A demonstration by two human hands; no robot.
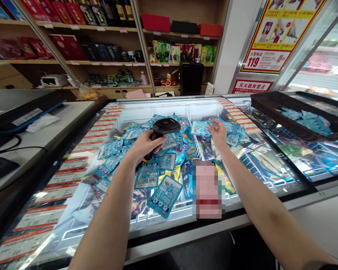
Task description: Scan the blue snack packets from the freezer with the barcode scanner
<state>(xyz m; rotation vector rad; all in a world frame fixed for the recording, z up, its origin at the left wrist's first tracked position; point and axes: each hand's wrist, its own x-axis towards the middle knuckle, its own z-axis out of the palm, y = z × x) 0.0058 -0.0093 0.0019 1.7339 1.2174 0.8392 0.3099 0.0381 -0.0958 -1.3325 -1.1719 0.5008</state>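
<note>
My left hand (pixel 146 145) is wrapped round the handle of a black barcode scanner (pixel 166 126), its head pointing to the right. In my right hand (pixel 218 133) a blue packet (pixel 199 128) is pinched between thumb and fingers, its barcode label facing up. Many more blue packets (pixel 165 195) lie scattered over the glass top of a chest freezer (pixel 146 107), under and around the scanner. A few blue packets (pixel 237 135) lie just beyond my right hand. A blurred pink rectangular thing (pixel 207 187) rests near the front edge, between my forearms.
A dark woven basket (pixel 295 123) with blue packets stands on the freezer at right. Price labels (pixel 59 186) run along the glass at left. A counter (pixel 53 125) with black equipment is at far left. Stocked shelves (pixel 107 62) line the back wall.
</note>
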